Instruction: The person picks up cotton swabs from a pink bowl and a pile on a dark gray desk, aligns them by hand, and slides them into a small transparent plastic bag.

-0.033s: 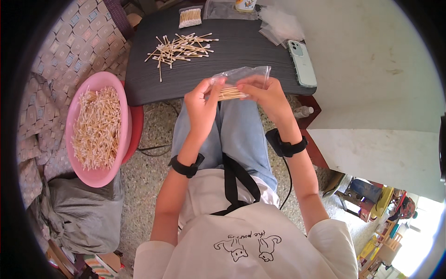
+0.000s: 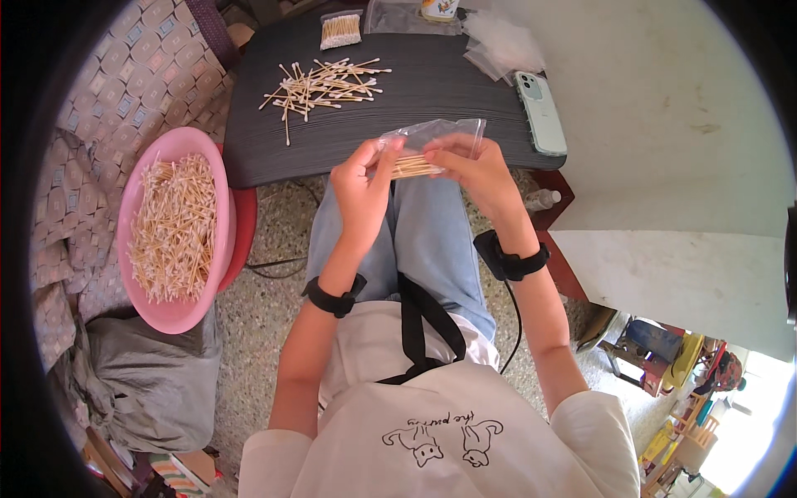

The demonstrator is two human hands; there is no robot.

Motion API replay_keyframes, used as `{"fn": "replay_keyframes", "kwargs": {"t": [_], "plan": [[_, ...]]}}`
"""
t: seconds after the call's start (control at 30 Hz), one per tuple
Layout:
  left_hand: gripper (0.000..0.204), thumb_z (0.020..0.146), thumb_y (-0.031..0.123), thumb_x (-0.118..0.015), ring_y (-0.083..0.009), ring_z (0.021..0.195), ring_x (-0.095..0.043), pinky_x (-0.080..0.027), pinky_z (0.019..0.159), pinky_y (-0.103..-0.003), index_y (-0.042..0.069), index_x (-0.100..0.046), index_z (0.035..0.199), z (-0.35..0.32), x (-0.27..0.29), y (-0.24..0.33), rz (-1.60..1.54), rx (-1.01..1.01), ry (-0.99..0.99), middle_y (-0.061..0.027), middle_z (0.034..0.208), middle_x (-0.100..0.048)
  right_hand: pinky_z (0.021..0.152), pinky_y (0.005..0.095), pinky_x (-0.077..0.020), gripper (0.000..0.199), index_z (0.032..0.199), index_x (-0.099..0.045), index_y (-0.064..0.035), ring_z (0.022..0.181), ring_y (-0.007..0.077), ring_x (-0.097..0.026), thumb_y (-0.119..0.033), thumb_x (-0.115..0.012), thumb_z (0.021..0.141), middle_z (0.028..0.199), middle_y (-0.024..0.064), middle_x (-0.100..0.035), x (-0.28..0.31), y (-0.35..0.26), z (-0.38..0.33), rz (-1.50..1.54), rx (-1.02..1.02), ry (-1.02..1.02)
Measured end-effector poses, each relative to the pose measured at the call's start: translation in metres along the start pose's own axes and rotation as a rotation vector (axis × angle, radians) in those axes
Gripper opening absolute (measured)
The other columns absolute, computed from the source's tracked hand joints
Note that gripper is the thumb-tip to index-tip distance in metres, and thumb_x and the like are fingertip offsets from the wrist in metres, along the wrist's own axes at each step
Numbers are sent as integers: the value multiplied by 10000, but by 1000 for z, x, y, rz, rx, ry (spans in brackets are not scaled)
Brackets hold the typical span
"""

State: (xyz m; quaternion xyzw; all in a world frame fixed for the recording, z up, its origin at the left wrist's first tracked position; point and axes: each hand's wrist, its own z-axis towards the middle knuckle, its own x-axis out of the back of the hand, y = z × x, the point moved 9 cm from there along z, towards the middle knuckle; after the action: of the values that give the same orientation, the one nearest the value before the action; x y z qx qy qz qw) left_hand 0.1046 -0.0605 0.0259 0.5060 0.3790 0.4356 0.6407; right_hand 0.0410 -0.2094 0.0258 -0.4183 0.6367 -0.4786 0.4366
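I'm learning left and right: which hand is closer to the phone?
Right. The right hand is left of the phone, nearer the person; the left hand is farther left.

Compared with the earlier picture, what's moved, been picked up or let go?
Nothing visibly changed. The left hand and right hand still hold the clear bag with cotton swabs in it; nothing was taken up or released. The loose swab pile, pink basin and phone stayed put.

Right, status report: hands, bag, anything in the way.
Left hand and right hand gripping clear bag. Cotton swabs between them, seemingly inside. Nothing visibly blocking; loose swab pile beyond, on table.
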Motion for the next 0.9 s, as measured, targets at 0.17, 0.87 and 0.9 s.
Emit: {"fn": "replay_keyframes", "kwargs": {"t": [0.17,0.87,0.9], "plan": [[205,931,148,-625,-73,690,-628,-498,553,-208,-39,-674,1000,-6,-9,3,-55,44,20,-82,840,-705,784,298,-508,124,952,-648,35,859,172,-637,-20,-630,843,928,88,-663,4,18,6,171,-69,15],[204,925,133,-628,-92,598,-632,-478,448,-211,-63,-665,966,-4,-5,-1,15,-13,57,-80,744,-676,816,287,-483,263,1016,-673,49,850,143,-638,-125,-729,827,930,90,-685,3,-3,-1,-212,4,-24],[171,909,113,-643,-91,571,-633,-486,446,-221,-56,-669,918,-3,-4,-1,-8,-11,72,-70,692,-669,799,276,-484,246,998,-682,39,822,134,-637,-133,-730,828,899,84,-688,1,-4,-1,-169,16,-27]]}}
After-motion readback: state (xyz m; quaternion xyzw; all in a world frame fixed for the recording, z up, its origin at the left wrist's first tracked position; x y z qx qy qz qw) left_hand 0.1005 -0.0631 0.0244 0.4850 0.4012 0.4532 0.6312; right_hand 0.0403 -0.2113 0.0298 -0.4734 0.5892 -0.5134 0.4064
